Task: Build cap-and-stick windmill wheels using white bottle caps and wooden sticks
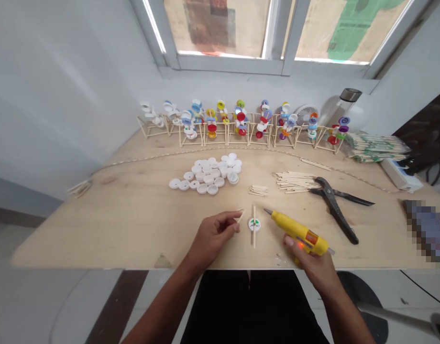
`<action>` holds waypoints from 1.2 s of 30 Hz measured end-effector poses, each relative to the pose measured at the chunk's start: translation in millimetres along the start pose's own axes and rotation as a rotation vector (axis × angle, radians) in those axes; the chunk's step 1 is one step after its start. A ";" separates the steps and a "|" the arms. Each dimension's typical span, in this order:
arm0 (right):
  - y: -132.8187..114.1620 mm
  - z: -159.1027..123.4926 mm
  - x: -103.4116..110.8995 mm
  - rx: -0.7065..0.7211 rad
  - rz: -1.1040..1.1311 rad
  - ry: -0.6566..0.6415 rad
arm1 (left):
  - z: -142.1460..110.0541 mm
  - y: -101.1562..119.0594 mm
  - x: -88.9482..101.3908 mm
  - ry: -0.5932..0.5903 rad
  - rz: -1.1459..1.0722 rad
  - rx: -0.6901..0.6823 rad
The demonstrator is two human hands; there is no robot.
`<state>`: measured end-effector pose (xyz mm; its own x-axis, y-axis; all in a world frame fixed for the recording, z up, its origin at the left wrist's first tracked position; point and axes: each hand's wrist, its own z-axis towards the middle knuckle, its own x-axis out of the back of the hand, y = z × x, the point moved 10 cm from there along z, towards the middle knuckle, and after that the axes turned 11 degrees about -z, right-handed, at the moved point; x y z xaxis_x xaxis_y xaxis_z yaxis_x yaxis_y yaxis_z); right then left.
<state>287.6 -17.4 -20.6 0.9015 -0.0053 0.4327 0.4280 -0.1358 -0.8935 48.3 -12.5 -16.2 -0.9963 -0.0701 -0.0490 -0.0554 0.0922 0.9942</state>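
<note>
Head view, nearest first. Our right hand is wrapped firmly round the yellow hot glue gun, closed on its body, with the metal nozzle angled up and left, in the air near the white bottle cap. Our left hand is half-closed, and a short wooden sliver sits at the index fingertip (can't tell whether it's pinched or only touching). The cap lies flat on the plywood board, printed face up, between our hands, with a long wooden stick running straight across its centre. Worth holding: stick centred on the cap as it lies now, nozzle off the printed face, gun steady.

Further out, a small stack of short sticks sits just above the cap, with loose longer sticks to the right, touching black metal cutters. To the left lies a heap of white bottle caps. Beyond a thin cord, a row of stick frames carries coloured caps. Behind them are a small white fan and a glass bottle, with bundled stick packs and a power strip off to the right.
</note>
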 end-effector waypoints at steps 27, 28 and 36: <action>-55.1 -22.7 -31.4 0.606 -0.506 -0.091 | -12.0 -28.3 -10.0 0.090 -0.269 0.168; -55.3 -22.4 -31.0 0.610 -0.514 -0.081 | -11.9 -28.0 -10.1 0.088 -0.270 0.166; -60.0 -22.1 -28.6 0.633 -0.531 -0.040 | -12.1 -25.8 -9.0 0.105 -0.272 0.174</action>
<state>234.8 -31.1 23.3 0.5655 -0.0604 0.8226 0.7418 0.4733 -0.4752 59.5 -26.3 -40.3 -0.9317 -0.2170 -0.2912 -0.3378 0.2236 0.9143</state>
